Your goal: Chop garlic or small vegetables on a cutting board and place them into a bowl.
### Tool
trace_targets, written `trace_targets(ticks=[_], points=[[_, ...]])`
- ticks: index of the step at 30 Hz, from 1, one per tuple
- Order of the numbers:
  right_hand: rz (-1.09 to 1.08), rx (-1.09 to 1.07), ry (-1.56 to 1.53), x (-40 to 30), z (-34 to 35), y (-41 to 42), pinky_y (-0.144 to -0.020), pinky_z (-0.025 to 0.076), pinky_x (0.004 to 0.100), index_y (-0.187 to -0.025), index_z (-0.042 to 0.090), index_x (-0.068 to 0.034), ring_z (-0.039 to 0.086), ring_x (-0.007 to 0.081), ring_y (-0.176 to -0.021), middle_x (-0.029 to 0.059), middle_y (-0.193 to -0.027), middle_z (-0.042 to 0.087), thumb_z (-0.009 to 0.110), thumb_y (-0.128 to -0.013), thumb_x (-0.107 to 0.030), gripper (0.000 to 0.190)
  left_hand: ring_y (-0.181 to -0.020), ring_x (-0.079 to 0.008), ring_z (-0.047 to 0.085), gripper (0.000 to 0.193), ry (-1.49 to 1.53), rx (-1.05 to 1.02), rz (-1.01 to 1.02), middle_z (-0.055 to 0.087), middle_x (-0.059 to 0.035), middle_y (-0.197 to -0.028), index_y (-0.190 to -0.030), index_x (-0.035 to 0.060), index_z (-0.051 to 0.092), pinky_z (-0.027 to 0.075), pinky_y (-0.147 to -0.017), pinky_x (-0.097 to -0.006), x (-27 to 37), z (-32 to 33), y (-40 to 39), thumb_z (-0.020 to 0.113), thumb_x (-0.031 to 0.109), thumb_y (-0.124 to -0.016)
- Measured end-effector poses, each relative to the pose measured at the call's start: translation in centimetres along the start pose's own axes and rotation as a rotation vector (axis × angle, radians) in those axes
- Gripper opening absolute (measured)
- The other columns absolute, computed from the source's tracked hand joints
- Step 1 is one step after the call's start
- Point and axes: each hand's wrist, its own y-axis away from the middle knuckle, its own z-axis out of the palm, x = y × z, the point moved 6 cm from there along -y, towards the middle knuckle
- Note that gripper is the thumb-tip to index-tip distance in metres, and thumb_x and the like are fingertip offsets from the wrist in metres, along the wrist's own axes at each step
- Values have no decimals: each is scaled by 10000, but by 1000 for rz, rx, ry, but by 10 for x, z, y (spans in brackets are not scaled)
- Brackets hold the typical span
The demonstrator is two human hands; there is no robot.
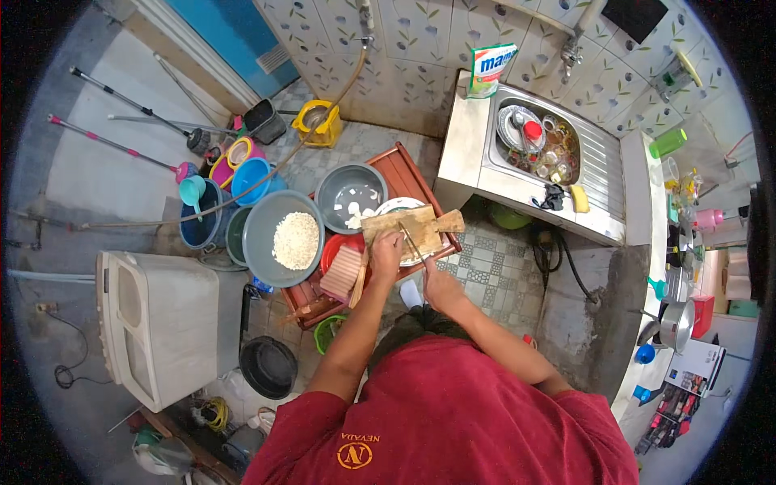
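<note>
A wooden cutting board [397, 225] with a short handle lies across a white-rimmed bowl [400, 204]. My right hand [444, 286] grips a knife [413, 244], its blade angled over the board. Close to the blade, my left hand [387, 256] rests at the board's near edge with fingers curled; anything beneath them is hidden. Left of the board, a grey basin [341, 176] contains white chunks [357, 215]. Another, larger grey basin [257, 242] holds a heap of small white pieces [296, 240]. A red bowl [331, 250] and a pink striped packet [343, 273] sit nearer me.
These stand on a low reddish wooden table [418, 167]. Right of it, a steel sink [597, 154] with dishes is set in a white counter [464, 133]. A hose [291, 163] crosses above several buckets at left. Nearer me are a black basin [268, 367] and a white appliance [176, 321].
</note>
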Motion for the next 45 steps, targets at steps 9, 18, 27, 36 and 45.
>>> trace_targets(ticks=[9, 18, 27, 36, 45], points=[[57, -29, -36, 18, 26, -13, -672, 464, 542, -1147, 384, -46, 594, 450, -734, 295, -753, 592, 357, -913, -204, 284, -759, -310, 598, 57, -11, -31, -7, 628, -128, -803, -770, 5, 650, 475, -693, -366, -2, 2, -1, 631, 48, -737], [91, -63, 5, 28, 27, 13, -650, 475, 527, -1091, 394, -24, 598, 448, -735, 297, -769, 597, 356, -913, -177, 238, -786, -302, 602, 79, 6, -13, -28, 632, -139, -826, -796, -10, 647, 474, -724, -357, -1, 3, -1, 633, 30, -730], [43, -19, -46, 47, 29, 36, -657, 451, 564, -1013, 407, -62, 580, 471, -713, 288, -732, 590, 388, -908, -205, 179, -791, -312, 594, 79, 32, 13, 23, 631, -146, -839, -794, -19, 649, 473, -732, -355, 5, -4, 0, 634, 3, -719], [-46, 73, -99, 41, 13, 24, -615, 444, 573, -1043, 399, -73, 566, 483, -668, 291, -704, 578, 409, -906, -232, 209, -798, -290, 602, 116, 83, 16, 11, 625, -151, -869, -838, -38, 652, 475, -736, -334, 7, -5, 5, 595, -51, -739], [-53, 96, -110, 44, 14, 9, -596, 446, 562, -1163, 384, -89, 573, 464, -653, 280, -686, 580, 416, -901, -227, 298, -772, -306, 597, 124, 20, 47, 28, 613, -160, -829, -835, -33, 644, 475, -699, -338, 4, -4, 5, 601, -55, -722]])
